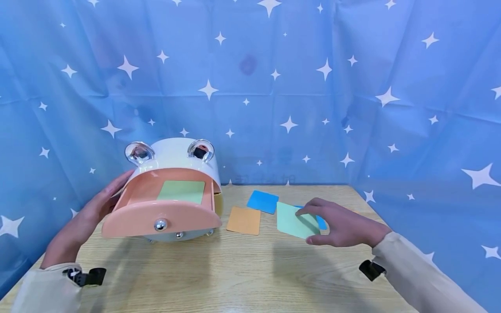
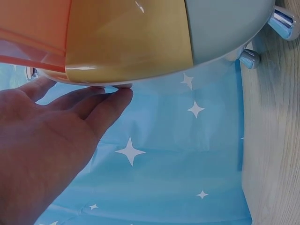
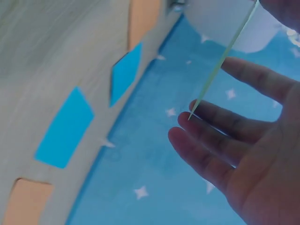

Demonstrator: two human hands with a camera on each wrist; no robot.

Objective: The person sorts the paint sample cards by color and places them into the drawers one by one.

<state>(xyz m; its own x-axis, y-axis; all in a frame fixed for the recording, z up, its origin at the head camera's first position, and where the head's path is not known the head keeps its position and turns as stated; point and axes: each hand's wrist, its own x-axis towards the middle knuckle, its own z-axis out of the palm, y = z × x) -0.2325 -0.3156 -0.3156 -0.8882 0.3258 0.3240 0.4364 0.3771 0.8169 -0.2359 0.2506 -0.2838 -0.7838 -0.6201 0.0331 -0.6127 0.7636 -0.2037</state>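
Observation:
My right hand [image 1: 340, 224] pinches a light green square card [image 1: 291, 219] between thumb and fingers, above the table. In the right wrist view the card [image 3: 220, 61] appears edge-on, with the lower fingers spread beside it. On the left stands a white frog-shaped drawer box [image 1: 172, 152] with shiny round eyes. Its pink upper drawer [image 1: 137, 219] is pulled out, and another green card [image 1: 182, 191] lies inside. My left hand [image 1: 91, 213] rests against the box's left side; the left wrist view has its fingertips [image 2: 124, 91] at the shell's edge, fingers extended.
An orange card [image 1: 243, 220] and a blue card [image 1: 263, 201] lie on the wooden table [image 1: 242, 274] between box and right hand. A second blue card [image 1: 322, 223] is partly covered by that hand. A blue star-patterned curtain [image 1: 250, 108] hangs behind and at the sides.

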